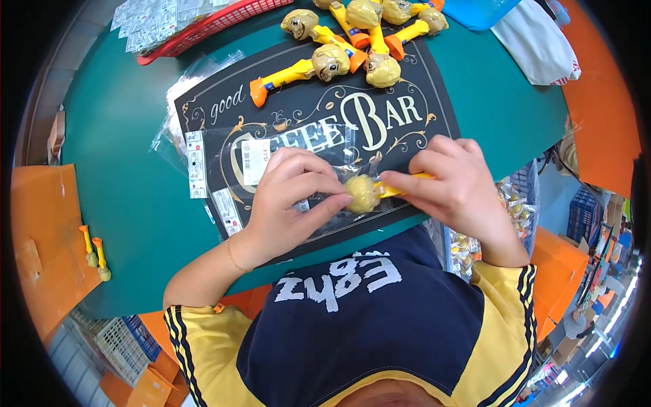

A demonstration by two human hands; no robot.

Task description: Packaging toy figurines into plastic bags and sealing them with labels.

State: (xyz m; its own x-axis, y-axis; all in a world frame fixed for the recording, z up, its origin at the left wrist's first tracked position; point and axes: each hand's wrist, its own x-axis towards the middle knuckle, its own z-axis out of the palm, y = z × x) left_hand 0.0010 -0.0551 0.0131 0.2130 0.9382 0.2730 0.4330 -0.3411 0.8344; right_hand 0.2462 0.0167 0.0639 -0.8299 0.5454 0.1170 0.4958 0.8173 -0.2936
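Note:
Over a black printed mat (224, 139), a toy figure (362, 194) with a blond round head and a yellow stick-like body lies between my two hands. Clear plastic bag film (346, 148) surrounds its head. My left hand (291, 193) pinches the film beside the head, thumb and forefinger together. From the other side, the fingers of my right hand (451, 180) close on the yellow body and partly hide it. A white label (256, 161) shows on clear film just beyond my left hand. Bags with printed strips (196, 165) lie to the left.
Several matching toy figures (330, 62) are heaped at the mat's far edge. A red basket (210, 28) holds printed packets at the far left. Two small figures (100, 258) lie at the table's left edge. A bag of wrapped figures (519, 210) stands right of my body.

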